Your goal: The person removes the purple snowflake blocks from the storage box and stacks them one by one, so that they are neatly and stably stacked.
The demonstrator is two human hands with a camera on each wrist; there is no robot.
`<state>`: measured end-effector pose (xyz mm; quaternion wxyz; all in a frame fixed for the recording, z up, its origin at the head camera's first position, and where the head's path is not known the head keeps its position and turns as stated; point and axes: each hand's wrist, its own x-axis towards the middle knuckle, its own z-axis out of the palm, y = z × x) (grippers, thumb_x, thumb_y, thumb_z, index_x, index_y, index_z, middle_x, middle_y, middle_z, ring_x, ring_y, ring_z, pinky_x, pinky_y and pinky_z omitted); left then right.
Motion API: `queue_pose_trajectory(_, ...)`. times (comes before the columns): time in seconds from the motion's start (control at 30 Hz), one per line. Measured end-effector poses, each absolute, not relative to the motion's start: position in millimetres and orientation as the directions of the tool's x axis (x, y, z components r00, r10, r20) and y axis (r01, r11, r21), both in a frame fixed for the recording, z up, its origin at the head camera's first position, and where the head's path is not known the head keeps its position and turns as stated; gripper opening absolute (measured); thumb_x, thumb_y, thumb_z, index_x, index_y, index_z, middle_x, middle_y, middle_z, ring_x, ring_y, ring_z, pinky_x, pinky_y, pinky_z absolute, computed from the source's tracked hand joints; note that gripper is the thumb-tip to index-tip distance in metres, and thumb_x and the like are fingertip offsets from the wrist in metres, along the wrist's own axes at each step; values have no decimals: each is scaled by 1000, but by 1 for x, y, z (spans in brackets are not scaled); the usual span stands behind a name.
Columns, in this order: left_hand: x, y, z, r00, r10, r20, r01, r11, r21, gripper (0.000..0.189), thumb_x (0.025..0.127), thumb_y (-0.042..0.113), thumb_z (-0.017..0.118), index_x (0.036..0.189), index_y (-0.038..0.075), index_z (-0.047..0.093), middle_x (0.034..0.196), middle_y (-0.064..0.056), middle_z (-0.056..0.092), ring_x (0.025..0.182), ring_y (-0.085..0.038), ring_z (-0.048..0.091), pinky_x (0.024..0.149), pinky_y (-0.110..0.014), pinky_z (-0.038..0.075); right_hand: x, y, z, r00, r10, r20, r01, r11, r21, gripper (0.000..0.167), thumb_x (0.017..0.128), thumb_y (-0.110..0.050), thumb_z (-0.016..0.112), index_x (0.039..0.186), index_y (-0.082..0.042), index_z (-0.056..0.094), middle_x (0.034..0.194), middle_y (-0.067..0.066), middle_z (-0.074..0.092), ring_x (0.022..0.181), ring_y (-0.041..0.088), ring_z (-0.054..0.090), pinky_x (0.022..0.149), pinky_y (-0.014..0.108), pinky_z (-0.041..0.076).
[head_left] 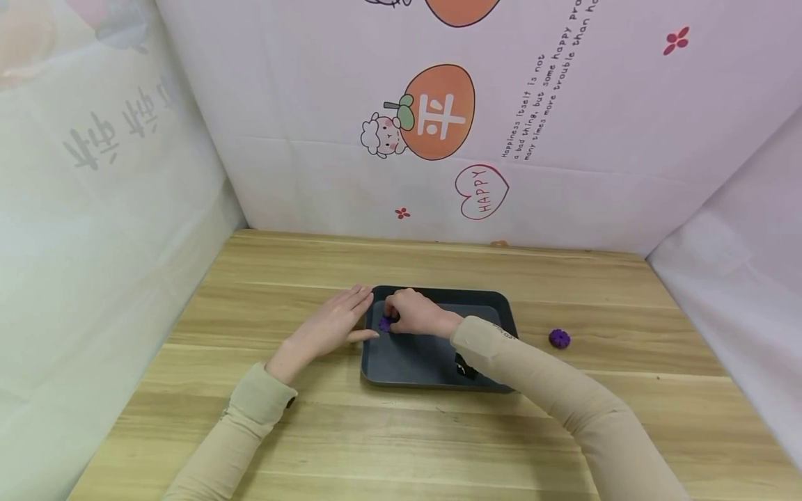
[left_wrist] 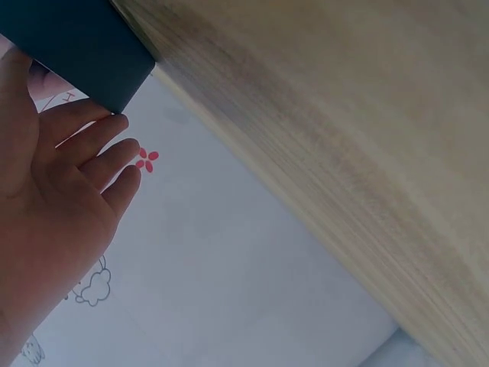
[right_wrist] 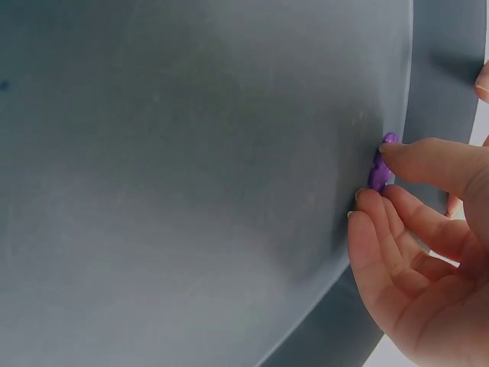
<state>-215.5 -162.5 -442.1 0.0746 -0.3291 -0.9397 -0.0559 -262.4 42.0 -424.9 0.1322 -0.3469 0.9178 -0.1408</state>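
A dark grey rectangular tray (head_left: 410,362) lies on the wooden table. My right hand (head_left: 416,313) reaches over its left part and pinches a small purple flower-shaped piece (head_left: 385,324) between thumb and fingers. The right wrist view shows this purple piece (right_wrist: 380,167) edge-on, close to the tray's side wall (right_wrist: 443,99). At the tray's left end, my left hand (head_left: 332,323) has its fingers extended along the rim. Seen from the left wrist, its fingertips (left_wrist: 116,122) meet the outside corner of the tray (left_wrist: 84,46). A second purple flower-shaped piece (head_left: 560,339) lies right of the tray.
A white printed cloth (head_left: 326,160) hangs behind the table (head_left: 401,445), with more white cloth along the left (head_left: 119,229) and right sides. A small black object (head_left: 465,367) shows under my right forearm, over the tray's front right part.
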Motion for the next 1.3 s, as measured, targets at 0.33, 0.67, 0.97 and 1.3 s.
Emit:
queue_pose_trajectory(0.33,-216,-163,-443,-768,613,185,630,775,48,74,93,51,61,145,-2,48,153,-19,45,143,-35,43,118,-48,40,-265,44,-426,-710,-690,-141,-621,707,-337,22,86,-12,76,103,1,72,98,13,73,82,17,67,76,31,61)
queue_pose_trajectory(0.67,-214,-161,-440,-769,614,177,630,775,50,74,93,51,61,144,-2,49,153,-20,45,143,-35,43,118,-48,40,-267,48,-427,-717,-681,-147,-601,712,-363,20,86,-17,77,98,-2,73,93,9,73,75,11,64,71,27,59)
queue_pose_trajectory(0.97,-215,-161,-441,-773,610,171,626,777,58,75,94,51,61,145,-2,47,154,-19,44,144,-35,42,118,-48,39,-268,59,-420,-712,-689,-137,-610,704,-364,22,86,-18,78,100,-2,73,96,9,74,79,12,68,72,25,59)
queue_pose_trajectory(1.3,-215,-162,-444,-773,608,182,626,778,57,76,94,52,60,145,-2,47,154,-19,43,144,-35,42,119,-48,38,-263,81,-412,-743,-658,-120,-584,726,-364,22,85,-18,78,100,-3,73,96,10,74,83,14,68,73,27,60)
